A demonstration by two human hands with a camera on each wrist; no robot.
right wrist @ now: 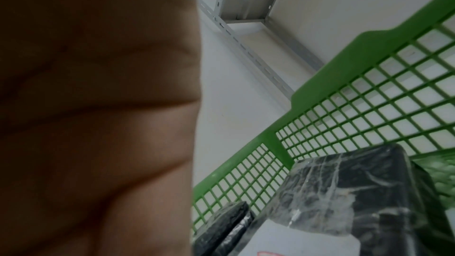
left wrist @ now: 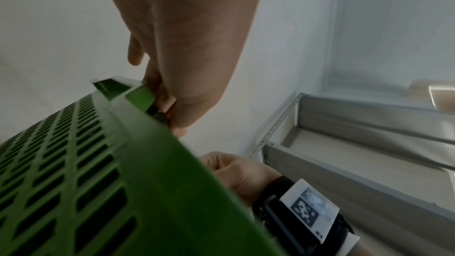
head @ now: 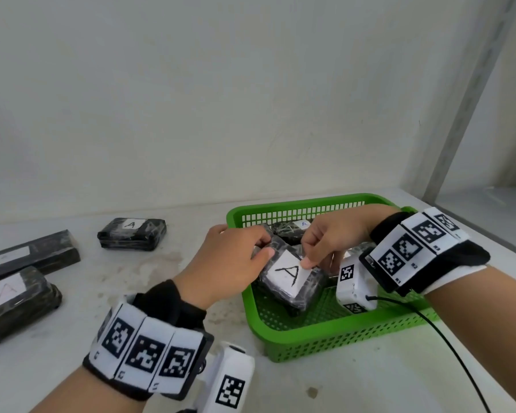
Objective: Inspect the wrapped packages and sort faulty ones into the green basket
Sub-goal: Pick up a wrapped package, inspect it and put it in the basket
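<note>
A stained white table meets a pale wall. Over the green basket, both hands, left and right, pinch a black package labelled A. Their fingertips are partly hidden.

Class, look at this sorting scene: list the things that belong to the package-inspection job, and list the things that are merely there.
Part of the job:
- held package, labelled A
- left hand
- right hand
- green basket
- package in the basket
- three packages on the table

Merely there:
- table
- metal shelf frame
- black cable
</note>
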